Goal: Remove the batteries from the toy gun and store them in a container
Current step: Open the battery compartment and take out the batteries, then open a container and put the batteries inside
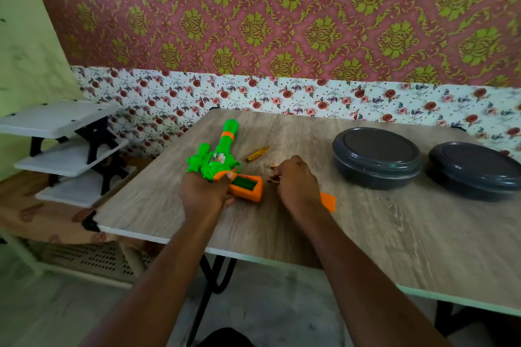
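Toy gun (218, 160) steadied by gripping left hand (205, 191), compartment open; right hand (296, 186) pinches battery (273, 179) for storage.

Both hands (204, 194) (298, 186) and both forearms (158, 267) are bare.

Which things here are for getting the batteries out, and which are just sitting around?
For the job: toy gun, batteries, orange battery cover, screwdriver, grey container, second grey container.

Just sitting around: white shelf rack.
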A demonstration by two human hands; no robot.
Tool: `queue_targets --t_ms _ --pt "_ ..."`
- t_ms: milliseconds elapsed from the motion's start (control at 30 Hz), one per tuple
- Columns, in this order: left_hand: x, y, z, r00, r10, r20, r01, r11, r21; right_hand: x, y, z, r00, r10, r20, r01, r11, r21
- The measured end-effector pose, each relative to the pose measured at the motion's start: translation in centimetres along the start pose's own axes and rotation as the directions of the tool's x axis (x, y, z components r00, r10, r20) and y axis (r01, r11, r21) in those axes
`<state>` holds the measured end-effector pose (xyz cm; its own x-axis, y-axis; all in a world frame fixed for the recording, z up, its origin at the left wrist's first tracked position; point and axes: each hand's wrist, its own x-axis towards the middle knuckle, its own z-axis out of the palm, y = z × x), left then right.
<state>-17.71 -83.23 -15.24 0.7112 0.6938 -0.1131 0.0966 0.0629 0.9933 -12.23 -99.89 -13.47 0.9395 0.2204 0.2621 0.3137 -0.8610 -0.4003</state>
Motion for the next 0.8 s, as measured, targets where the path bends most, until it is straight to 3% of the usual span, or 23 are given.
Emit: queue_targets --t_ms 200,300,500,633,800 --pt "-0.4 0.1 -0.8 0.997 0.074 0.028 -0.076 0.995 0.063 0.6 0.1 0.2 0.999 0.035 -0.008 -0.036 0.998 -0.042" --pt "-1.2 0.5 -1.2 0.985 0.17 0.016 -0.17 0.965 0.201 0.6 0.3 0.3 0.999 0.033 0.003 -0.033 0.999 -0.027" --pt "-2.0 0.4 -1.5 0.869 0.495 -0.018 -0.421 0.757 0.5 0.1 1.2 -0.4 0.999 -0.024 -0.029 0.026 0.997 0.075" --pt "-3.9 0.9 -0.3 0.801 0.599 0.013 -0.536 0.706 0.463 -0.8 2.5 -2.3 0.989 -0.091 -0.12 0.107 0.985 0.133" --pt "-5.4 2.1 4.5 0.72 0.68 0.135 -0.683 0.663 0.307 -1.4 5.9 -4.8 0.913 -0.138 -0.384 0.192 0.976 0.106"
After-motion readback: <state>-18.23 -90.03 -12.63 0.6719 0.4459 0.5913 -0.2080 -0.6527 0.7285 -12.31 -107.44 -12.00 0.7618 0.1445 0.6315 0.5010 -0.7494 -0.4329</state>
